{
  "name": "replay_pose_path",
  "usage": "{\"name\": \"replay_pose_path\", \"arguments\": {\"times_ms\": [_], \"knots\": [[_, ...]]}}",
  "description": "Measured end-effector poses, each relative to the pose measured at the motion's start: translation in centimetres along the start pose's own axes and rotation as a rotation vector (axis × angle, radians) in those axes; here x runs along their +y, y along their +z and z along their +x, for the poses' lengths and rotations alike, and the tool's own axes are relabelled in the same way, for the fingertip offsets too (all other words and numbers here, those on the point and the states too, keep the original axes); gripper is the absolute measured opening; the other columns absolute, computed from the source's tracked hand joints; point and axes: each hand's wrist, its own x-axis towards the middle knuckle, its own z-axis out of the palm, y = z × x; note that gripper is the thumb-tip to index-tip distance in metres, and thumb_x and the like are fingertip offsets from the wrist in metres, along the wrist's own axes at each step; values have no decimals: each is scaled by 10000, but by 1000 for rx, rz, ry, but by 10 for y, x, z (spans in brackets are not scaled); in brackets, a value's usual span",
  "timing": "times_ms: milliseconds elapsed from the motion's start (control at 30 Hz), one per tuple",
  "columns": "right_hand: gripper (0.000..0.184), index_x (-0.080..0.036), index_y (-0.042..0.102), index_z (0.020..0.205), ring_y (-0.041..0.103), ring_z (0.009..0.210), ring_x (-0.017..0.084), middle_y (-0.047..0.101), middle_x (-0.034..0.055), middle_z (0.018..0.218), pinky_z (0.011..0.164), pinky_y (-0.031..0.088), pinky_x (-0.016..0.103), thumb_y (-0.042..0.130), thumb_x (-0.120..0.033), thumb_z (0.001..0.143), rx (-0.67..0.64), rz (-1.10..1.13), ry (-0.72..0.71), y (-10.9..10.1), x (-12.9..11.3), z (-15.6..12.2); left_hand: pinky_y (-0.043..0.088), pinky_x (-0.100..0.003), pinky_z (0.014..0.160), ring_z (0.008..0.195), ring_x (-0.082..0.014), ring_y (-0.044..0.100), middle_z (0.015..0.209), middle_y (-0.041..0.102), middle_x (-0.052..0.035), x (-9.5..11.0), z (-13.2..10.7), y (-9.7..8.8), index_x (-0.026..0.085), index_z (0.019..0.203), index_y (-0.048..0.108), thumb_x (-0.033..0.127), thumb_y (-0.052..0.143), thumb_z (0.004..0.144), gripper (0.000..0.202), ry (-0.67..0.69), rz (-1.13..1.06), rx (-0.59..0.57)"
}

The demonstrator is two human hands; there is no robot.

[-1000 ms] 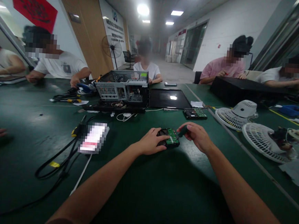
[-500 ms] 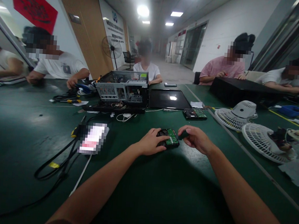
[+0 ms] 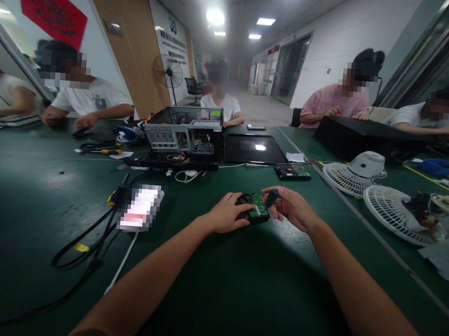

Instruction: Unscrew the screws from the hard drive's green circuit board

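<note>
A small hard drive [image 3: 255,209] lies circuit board up on the green table [image 3: 238,293] in front of me. My left hand [image 3: 226,214] rests on its left side, fingers curled over it and holding it down. My right hand [image 3: 292,207] is closed round the dark handle of a screwdriver [image 3: 272,197], tilted with its tip down at the drive's right edge.
An opened computer case [image 3: 184,134] and a black side panel [image 3: 253,148] lie beyond. A second drive [image 3: 293,170] lies further back on the right. Two fan grilles [image 3: 395,212] sit to the right. A phone [image 3: 140,207] and black cables [image 3: 86,250] lie left. Several people sit around the table.
My right hand has turned and lifted slightly, tilting the screwdriver handle more upright over the drive. My left hand has stayed put. The person at the far left moved a hand.
</note>
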Motion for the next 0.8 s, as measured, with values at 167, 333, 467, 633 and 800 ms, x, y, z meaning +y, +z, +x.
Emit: {"name": "replay_pose_path", "arguments": {"times_ms": [167,333,467,633,800], "knots": [[339,-185,691,1117,563,582,109,695,103,1068,418,340,236,554,-455,964,29,-20,-11,-4,2,0,293,-545,1182,1470,-372,249,1635,234,-45,2,-1,-3,422,1499,449,567,607,943,595,10,2,4],[323,-166,693,1065,606,622,134,712,131,1092,452,387,249,553,-436,956,12,-46,-28,-5,-1,-1,301,-555,1173,1467,-378,251,1643,230,-32,3,-1,-4,429,1497,449,567,599,945,588,1,-5,-7],[306,-164,674,1062,636,645,146,713,134,1095,483,430,255,558,-427,956,-8,-57,-28,-3,-3,-1,296,-548,1175,1464,-376,257,1638,235,-43,2,-1,-2,428,1498,449,565,604,943,592,5,0,4],[300,-176,649,1068,624,622,145,718,123,1063,471,414,261,574,-440,946,30,-83,-56,-2,-2,-1,288,-542,1181,1462,-368,265,1640,244,-31,3,0,-3,426,1489,460,563,610,940,585,8,6,0],[272,-201,642,1099,540,595,111,714,87,1019,456,318,234,608,-410,928,71,-129,-81,-3,-2,-1,290,-548,1182,1475,-370,245,1645,237,-26,3,0,-3,427,1490,458,560,605,943,582,0,0,-3]]}}
